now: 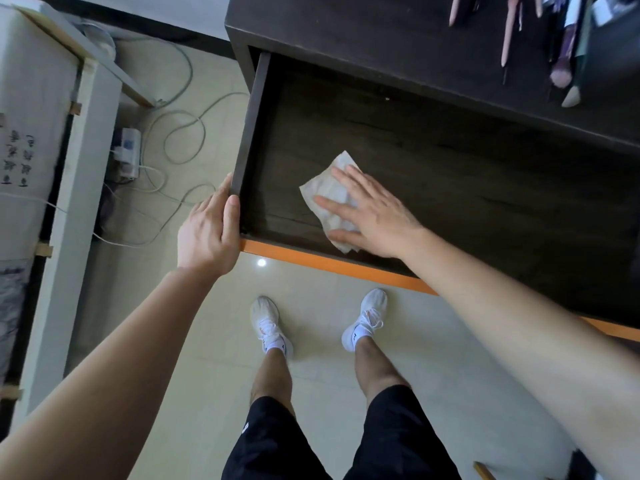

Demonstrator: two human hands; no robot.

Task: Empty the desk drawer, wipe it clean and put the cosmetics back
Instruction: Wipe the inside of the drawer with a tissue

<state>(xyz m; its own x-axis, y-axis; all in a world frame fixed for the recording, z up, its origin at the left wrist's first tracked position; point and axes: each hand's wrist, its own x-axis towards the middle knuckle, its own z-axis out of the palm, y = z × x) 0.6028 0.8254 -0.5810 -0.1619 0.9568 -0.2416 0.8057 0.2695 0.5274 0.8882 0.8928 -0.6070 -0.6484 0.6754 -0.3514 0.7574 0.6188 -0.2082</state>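
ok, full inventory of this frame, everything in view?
Desk: one, dark brown, top right.
Drawer: one, dark, orange front, open under desk.
Wipe: one, white, drawer bottom.
Cosmetics: several, pink and purple, desk, far right.
Floor: one, cream, below.
Cables: several, grey-white, floor, left.
Power strip: one, white, among cables.
Box: one, white, far left.
Shoes: two, white, floor.
Shorts: one, black, bottom.
Left hand: grips drawer's front left corner.
Right hand: flat on wipe.
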